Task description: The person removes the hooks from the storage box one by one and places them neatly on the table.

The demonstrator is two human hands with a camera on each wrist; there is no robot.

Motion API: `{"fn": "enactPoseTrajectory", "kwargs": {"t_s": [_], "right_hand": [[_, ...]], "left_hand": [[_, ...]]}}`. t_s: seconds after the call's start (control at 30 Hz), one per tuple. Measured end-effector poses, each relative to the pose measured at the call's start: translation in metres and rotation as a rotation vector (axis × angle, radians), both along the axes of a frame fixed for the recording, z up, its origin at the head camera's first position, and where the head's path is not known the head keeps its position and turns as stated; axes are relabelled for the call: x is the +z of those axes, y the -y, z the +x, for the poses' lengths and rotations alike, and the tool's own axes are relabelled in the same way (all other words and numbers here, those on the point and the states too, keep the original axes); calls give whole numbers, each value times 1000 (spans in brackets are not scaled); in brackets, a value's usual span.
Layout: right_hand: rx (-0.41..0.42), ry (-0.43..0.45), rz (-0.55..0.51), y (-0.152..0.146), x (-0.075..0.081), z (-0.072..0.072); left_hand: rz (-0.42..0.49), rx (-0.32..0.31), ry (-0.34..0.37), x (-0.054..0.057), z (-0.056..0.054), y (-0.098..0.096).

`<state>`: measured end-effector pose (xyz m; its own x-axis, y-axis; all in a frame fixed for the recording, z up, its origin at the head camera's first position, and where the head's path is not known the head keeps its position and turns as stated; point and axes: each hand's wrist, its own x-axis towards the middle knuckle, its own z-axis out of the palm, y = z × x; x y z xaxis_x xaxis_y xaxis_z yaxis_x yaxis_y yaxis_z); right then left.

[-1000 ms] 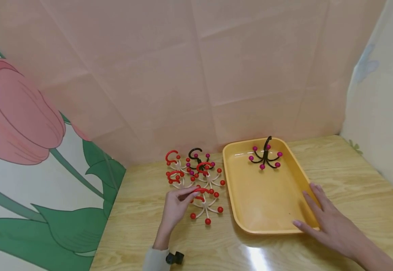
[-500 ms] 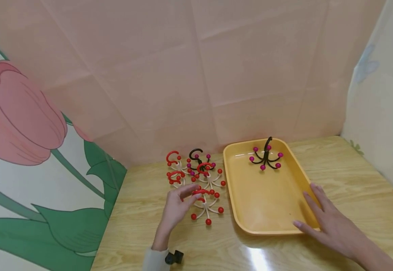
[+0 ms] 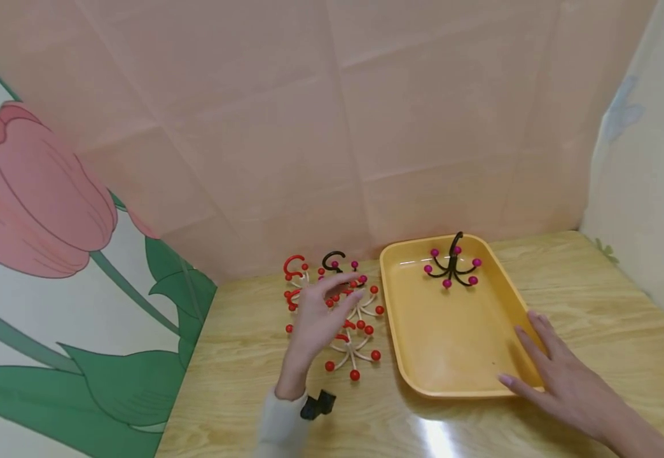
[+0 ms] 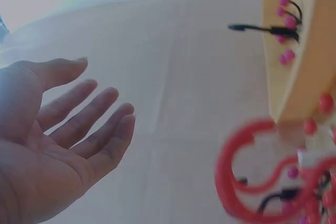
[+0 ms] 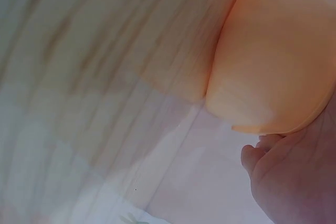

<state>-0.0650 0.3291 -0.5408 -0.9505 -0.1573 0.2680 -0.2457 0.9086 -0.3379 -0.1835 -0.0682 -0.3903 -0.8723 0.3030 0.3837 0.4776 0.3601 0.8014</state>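
Note:
My left hand (image 3: 316, 318) hovers over a cluster of hanging hooks, its fingers apart and holding nothing. In the left wrist view the spread hand (image 4: 68, 135) stands clear of a red hook loop (image 4: 226, 171). Nearest me is a white multi-arm hook (image 3: 351, 348) with red balls; several similar ones stand behind it, partly hidden by the hand. A black hook (image 3: 332, 256) with purple balls is at the back of the cluster. Another black hook (image 3: 452, 264) stands inside the yellow tray (image 3: 452, 350). My right hand (image 3: 572, 381) rests at the tray's near right corner, fingers extended over the rim.
The wooden table (image 3: 235, 369) runs back to a pink cloth backdrop (image 3: 263, 159). A panel with a painted tulip (image 3: 51, 184) stands on the left, and a pale panel (image 3: 652, 191) on the right. The tray sits just right of the hooks.
My left hand was at the nearest hook's red loop; its fingers have spread and it has moved up and away from me over the hooks. The right hand stays on the tray.

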Motion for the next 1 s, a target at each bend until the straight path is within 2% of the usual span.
{"fn": "enactPoseTrajectory", "kwargs": {"t_s": [0.2,0.4,0.57,0.77,1.0], "right_hand": [[-5,7,-6,1,2,3],[3,-53,36,1,5,4],[11,-69,102,4,7,3],[29,-100,196,4,10,1],[16,-60,182,4,10,3]], "left_hand": [[38,-49,31,11,-6,-28],[123,-106,80,16,-15,-51],[111,-122,77,22,-25,-67],[53,-115,106,19,-42,-86],[9,-82,131,8,-60,-107]]}}
